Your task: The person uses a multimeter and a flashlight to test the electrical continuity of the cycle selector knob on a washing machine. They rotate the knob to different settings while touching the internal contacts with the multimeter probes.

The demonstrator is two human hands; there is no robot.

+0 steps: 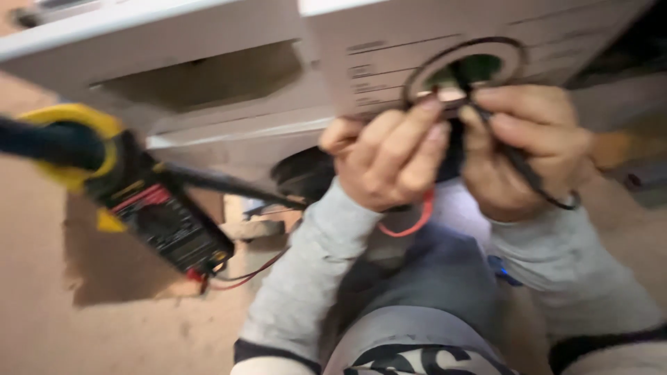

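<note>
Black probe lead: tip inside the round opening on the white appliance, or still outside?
Cannot tell. The right hand pinches the black probe lead at the round opening, but fingers and blur hide the tip.

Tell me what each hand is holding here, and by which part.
The right hand pinches a thin black probe near its tip. The left hand grips something at the round opening; the blur hides what.

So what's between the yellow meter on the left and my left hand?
In the head view, a black probe lead runs from the clamp meter toward the left hand, over a white appliance panel.
</note>
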